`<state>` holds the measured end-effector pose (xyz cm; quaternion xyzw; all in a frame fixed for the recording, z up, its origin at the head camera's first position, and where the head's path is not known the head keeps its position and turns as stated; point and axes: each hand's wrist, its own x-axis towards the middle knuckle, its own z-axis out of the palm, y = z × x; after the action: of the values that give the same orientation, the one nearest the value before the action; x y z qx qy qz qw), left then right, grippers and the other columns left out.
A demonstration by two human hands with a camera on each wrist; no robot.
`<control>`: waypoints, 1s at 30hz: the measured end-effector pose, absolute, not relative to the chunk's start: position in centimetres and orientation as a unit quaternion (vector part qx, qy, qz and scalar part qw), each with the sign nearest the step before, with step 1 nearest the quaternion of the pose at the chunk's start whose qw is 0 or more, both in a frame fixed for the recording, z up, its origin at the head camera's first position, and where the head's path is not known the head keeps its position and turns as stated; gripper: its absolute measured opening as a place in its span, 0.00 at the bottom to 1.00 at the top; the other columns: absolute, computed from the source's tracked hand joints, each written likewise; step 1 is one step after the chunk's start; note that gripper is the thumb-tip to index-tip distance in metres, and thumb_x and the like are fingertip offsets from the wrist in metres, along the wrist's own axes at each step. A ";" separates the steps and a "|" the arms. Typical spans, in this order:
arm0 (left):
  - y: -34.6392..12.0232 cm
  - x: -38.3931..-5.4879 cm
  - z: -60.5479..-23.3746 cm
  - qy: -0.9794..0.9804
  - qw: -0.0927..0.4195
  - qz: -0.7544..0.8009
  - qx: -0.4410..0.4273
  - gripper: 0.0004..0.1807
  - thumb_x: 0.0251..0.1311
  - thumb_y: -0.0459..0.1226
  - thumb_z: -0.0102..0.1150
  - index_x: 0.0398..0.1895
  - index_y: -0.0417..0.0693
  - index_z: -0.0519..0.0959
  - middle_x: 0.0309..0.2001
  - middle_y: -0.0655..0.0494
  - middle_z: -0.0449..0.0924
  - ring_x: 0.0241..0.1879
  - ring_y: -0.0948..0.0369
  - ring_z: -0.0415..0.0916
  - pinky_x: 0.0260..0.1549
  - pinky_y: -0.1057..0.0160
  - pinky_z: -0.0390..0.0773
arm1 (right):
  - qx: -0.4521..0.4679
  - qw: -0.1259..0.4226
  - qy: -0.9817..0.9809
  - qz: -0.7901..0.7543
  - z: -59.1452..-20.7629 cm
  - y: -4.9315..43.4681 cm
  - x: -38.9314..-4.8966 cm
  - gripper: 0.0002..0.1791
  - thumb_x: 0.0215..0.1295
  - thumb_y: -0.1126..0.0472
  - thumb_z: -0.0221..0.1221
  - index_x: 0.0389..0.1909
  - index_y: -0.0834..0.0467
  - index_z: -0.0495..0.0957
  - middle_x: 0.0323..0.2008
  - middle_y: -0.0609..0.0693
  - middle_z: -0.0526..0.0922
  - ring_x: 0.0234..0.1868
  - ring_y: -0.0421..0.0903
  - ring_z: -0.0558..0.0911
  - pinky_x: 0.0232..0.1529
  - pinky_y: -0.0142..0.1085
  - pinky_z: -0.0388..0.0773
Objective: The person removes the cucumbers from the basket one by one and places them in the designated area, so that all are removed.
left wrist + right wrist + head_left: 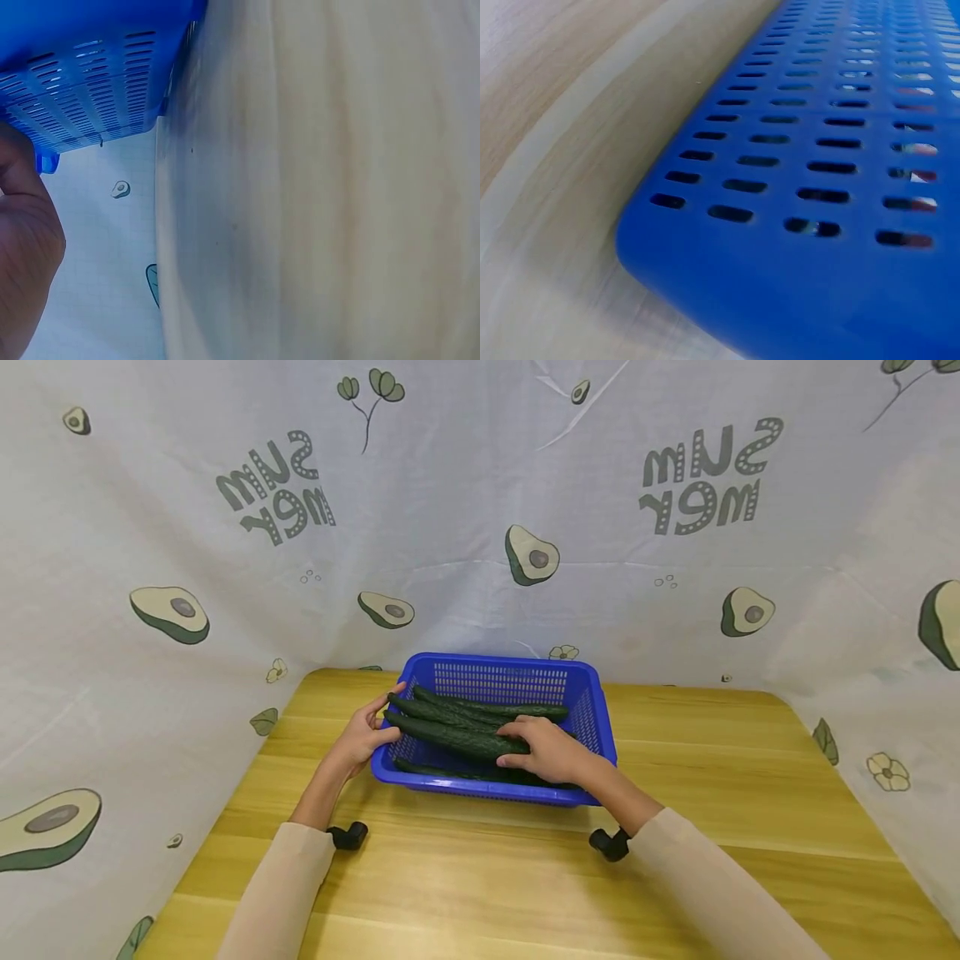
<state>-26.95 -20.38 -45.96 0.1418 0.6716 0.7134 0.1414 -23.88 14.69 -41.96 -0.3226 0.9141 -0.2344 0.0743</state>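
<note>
A blue plastic basket (pixel 487 787) with slotted walls holds several dark green cucumbers. My left hand (pixel 358 742) grips its left rim, with the thumb over the edge beside the cucumber tips. Inside the basket, my right hand (pixel 551 752) holds the right part of a long cucumber (pixel 457 738), which lies slanted on top with its left tip near the rim. Behind it lie more cucumbers (pixel 517 708), and another cucumber (pixel 431 769) is low along the front wall. In the right wrist view the basket wall (pixel 727 262) hides the right hand.
The basket stands on a wooden table (pixel 465 877), near its back edge. A pale curtain (pixel 450 510) printed with avocados hangs behind and on both sides. Black wrist mounts (pixel 349 836) show beneath both forearms.
</note>
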 end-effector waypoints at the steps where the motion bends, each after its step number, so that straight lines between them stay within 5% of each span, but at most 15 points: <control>1: -20.4 -27.0 -45.9 0.673 0.142 0.712 0.141 0.48 0.61 0.20 0.55 0.83 0.55 0.54 0.22 0.56 0.80 0.16 0.63 0.76 0.18 0.67 0.80 | -0.317 0.070 0.915 -0.240 -41.9 14.8 -23.8 0.28 0.72 0.48 0.62 0.66 0.59 0.77 0.55 0.55 0.82 0.51 0.50 0.82 0.53 0.46 0.83; 9: -20.3 -26.9 -45.5 0.700 0.136 0.688 0.136 0.48 0.61 0.20 0.56 0.83 0.57 0.56 0.18 0.59 0.73 0.11 0.66 0.68 0.14 0.70 0.73 | -0.300 0.065 0.918 -0.249 -41.1 15.7 -23.6 0.29 0.75 0.49 0.58 0.70 0.60 0.74 0.66 0.59 0.78 0.65 0.59 0.79 0.64 0.56 0.78; 12: -20.4 -26.9 -45.5 0.704 0.135 0.684 0.136 0.48 0.61 0.21 0.56 0.83 0.57 0.56 0.18 0.59 0.73 0.14 0.65 0.71 0.18 0.69 0.79 | -0.302 0.060 0.917 -0.254 -40.8 15.9 -23.5 0.29 0.75 0.48 0.58 0.69 0.60 0.75 0.65 0.58 0.80 0.60 0.56 0.83 0.64 0.55 0.78; 16: -20.5 -26.8 -45.7 0.701 0.136 0.688 0.130 0.48 0.61 0.22 0.57 0.83 0.59 0.56 0.18 0.59 0.73 0.17 0.63 0.77 0.23 0.64 0.85 | -0.288 0.039 0.919 -0.265 -40.4 16.1 -23.5 0.29 0.72 0.45 0.61 0.66 0.58 0.78 0.60 0.56 0.84 0.41 0.44 0.87 0.61 0.54 0.80; 19: -20.7 -26.8 -45.7 0.698 0.146 0.690 0.129 0.47 0.62 0.24 0.58 0.83 0.61 0.56 0.18 0.59 0.73 0.18 0.62 0.79 0.25 0.61 0.87 | -0.275 0.019 0.922 -0.271 -40.0 16.5 -23.4 0.29 0.69 0.43 0.64 0.63 0.57 0.81 0.58 0.55 0.86 0.39 0.42 0.86 0.59 0.53 0.82; 26: -21.0 -26.7 -45.5 0.709 0.151 0.678 0.125 0.44 0.67 0.29 0.59 0.83 0.63 0.55 0.16 0.63 0.64 0.09 0.67 0.61 0.16 0.70 0.77 | -0.280 -0.046 0.919 -0.275 -39.3 18.0 -23.4 0.27 0.65 0.45 0.68 0.60 0.55 0.83 0.56 0.53 0.86 0.58 0.55 0.84 0.57 0.54 0.82; 30: -20.8 -26.7 -45.5 0.720 0.136 0.671 0.109 0.43 0.67 0.29 0.60 0.82 0.62 0.57 0.18 0.62 0.66 0.12 0.67 0.66 0.19 0.69 0.79 | -0.282 -0.066 0.917 -0.273 -38.8 19.3 -23.3 0.26 0.64 0.47 0.70 0.60 0.54 0.83 0.56 0.53 0.86 0.59 0.55 0.83 0.59 0.55 0.81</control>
<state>-26.65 -20.75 -45.53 0.1088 0.7204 0.6713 0.1358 -23.28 19.30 -38.82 -0.2823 0.9173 -0.2731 -0.0661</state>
